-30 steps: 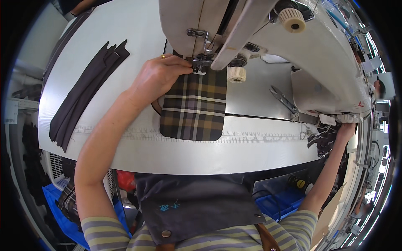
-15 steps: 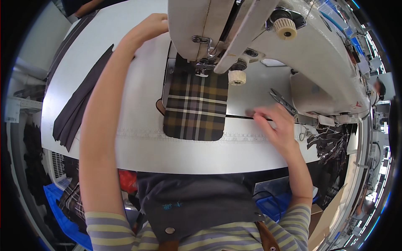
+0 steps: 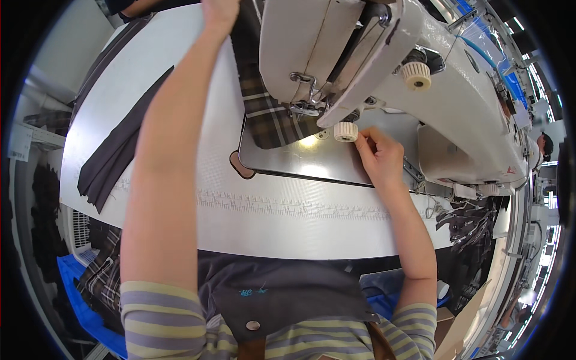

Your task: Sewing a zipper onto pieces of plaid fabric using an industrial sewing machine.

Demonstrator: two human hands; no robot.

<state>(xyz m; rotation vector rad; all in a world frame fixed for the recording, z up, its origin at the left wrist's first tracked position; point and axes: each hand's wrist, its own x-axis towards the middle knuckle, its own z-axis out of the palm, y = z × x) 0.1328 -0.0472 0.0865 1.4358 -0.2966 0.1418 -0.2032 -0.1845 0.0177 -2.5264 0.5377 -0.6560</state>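
A white sewing machine (image 3: 309,48) stands over the table. Plaid fabric (image 3: 267,120) lies skewed under its presser foot (image 3: 305,108), running back along the left of the head. My left hand (image 3: 221,13) is far up beside the head, fingers curled on that fabric's far end, partly cropped. My right hand (image 3: 379,153) is bent just right of the foot, fingertips against or behind the cream knob (image 3: 345,132); what they hold is unclear. Behind it, metal scissors (image 3: 411,171) are partly hidden.
Dark fabric strips (image 3: 111,156) lie at left on the white table (image 3: 288,228). Dark scraps (image 3: 465,228) are heaped at right. A blue bin (image 3: 90,312) with plaid fabric sits below left. Another person's arm (image 3: 135,8) shows at top left.
My left hand has moved from the foot to the far back, and the plaid fabric has shifted back and turned. My right hand has come from the far right to beside the foot.
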